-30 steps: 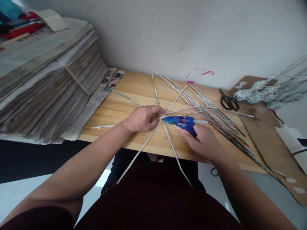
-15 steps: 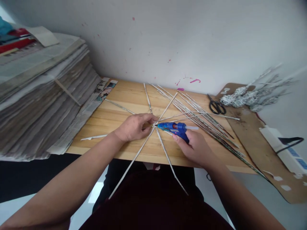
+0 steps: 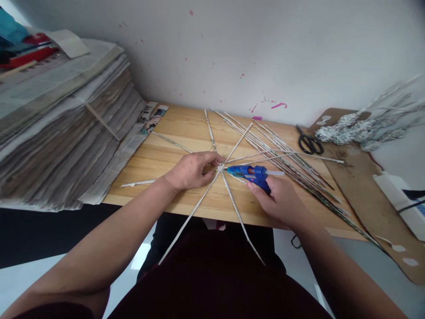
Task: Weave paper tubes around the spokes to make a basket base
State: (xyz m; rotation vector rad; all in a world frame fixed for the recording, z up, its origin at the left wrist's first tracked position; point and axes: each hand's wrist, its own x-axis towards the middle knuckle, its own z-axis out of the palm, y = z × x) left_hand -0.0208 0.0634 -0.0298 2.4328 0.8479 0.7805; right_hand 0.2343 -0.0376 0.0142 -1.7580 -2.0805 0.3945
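Several rolled paper sticks [image 3: 232, 201] cross in a star shape on the wooden board [image 3: 172, 155]. My left hand [image 3: 191, 169] rests on the board with its fingers pinched on the crossing point of the sticks. My right hand [image 3: 279, 199] grips a blue glue gun [image 3: 250, 173], its nozzle pointing left and touching the same crossing point. A clear glue stick pokes out of the gun's back end.
A tall stack of newspapers [image 3: 56, 119] fills the left side. More paper sticks [image 3: 285, 155] lie in a bundle to the right. Black scissors [image 3: 310, 142] and a woven paper piece [image 3: 355, 130] sit on a brown board [image 3: 368, 199]. The wall is close behind.
Both hands stay at the crossing point with the glue gun nozzle against it. Only the camera view has shifted slightly.
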